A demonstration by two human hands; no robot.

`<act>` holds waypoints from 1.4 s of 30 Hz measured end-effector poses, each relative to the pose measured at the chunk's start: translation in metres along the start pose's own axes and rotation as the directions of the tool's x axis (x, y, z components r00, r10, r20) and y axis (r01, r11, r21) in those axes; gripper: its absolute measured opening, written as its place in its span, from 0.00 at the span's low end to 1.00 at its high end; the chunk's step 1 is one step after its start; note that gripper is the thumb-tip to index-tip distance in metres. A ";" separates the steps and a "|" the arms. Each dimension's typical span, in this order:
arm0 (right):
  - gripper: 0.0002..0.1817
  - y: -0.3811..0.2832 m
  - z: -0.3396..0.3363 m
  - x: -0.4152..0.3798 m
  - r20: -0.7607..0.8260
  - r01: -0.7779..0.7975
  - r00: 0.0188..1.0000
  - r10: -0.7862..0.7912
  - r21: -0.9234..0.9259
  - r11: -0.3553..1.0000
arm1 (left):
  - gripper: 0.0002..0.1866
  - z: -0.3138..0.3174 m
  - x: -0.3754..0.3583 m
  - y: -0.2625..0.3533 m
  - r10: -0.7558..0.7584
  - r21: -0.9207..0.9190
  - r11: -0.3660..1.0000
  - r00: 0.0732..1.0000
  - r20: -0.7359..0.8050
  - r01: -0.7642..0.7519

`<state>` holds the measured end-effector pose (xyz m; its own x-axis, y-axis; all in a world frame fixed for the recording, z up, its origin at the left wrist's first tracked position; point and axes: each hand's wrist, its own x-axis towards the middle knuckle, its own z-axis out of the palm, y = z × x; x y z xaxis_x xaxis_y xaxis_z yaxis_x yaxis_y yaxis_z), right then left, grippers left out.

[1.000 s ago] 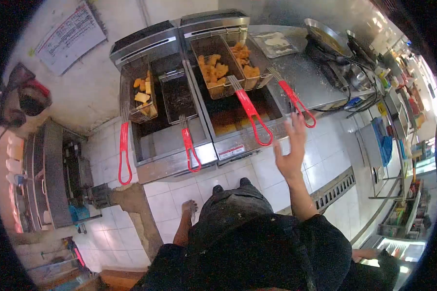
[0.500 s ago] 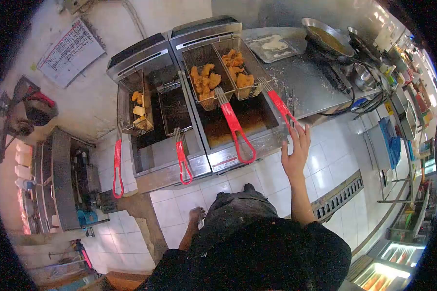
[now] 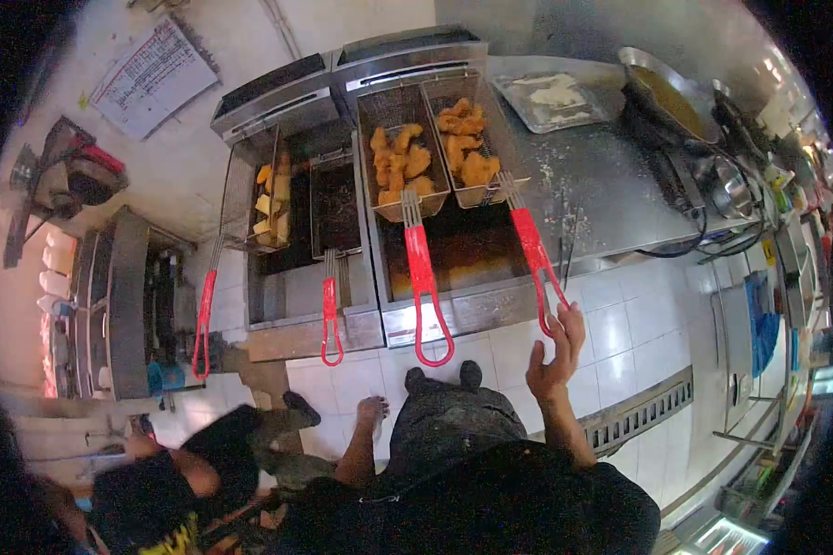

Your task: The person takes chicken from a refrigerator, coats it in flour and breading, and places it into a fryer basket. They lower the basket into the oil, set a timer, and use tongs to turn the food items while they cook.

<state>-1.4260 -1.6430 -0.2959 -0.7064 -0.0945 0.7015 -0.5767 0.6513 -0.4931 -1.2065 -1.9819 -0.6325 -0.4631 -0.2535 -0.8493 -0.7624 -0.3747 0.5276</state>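
Note:
My right hand (image 3: 553, 363) is raised, thumb and fingers apart, its fingertips right at the end loop of a red basket handle (image 3: 533, 248). That handle belongs to a wire fryer basket (image 3: 493, 185) of browned fried chicken pieces (image 3: 477, 166). A second basket (image 3: 440, 188) with similar chicken (image 3: 401, 157) rests beside it above the dark oil, its red handle (image 3: 420, 277) pointing toward me. Thin dark tongs (image 3: 569, 236) lie by the right handle, over the counter's edge. My left hand (image 3: 372, 409) hangs low at my side, fingers curled; what it holds is unclear.
Another fryer (image 3: 315, 342) on the left carries a basket (image 3: 250, 217) with pale yellow pieces and a lower basket (image 3: 335, 203). A floury tray (image 3: 537, 122) and a wok (image 3: 666, 97) occupy the steel counter (image 3: 592, 199). Another person (image 3: 185, 472) is at lower left.
My view has shifted, and the baskets' handles now sit lower. My right hand is lower in view, still beside the right handle, fingers more bent. Another person has come into view at lower left.

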 end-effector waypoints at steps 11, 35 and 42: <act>0.28 0.001 0.007 0.035 -0.105 -0.382 0.914 0.392 0.101 0.918 | 0.18 -0.039 0.028 -0.071 -0.168 -0.336 0.900 0.933 0.317 0.276; 0.31 0.014 0.025 0.013 -0.276 -0.466 0.816 0.507 0.205 0.861 | 0.17 -0.080 0.114 -0.098 0.335 -0.604 0.703 0.575 0.746 0.375; 0.32 0.012 0.027 0.014 -0.279 -0.484 0.800 0.531 0.222 0.846 | 0.14 -0.078 0.115 -0.096 0.000 -0.535 0.811 0.913 0.407 0.238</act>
<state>-1.4537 -1.6568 -0.3060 -0.7569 0.4805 0.4430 -0.2369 0.4301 -0.8712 -1.1515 -2.0445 -0.7787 -0.6073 0.1311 -0.7836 -0.4867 -0.8410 0.2364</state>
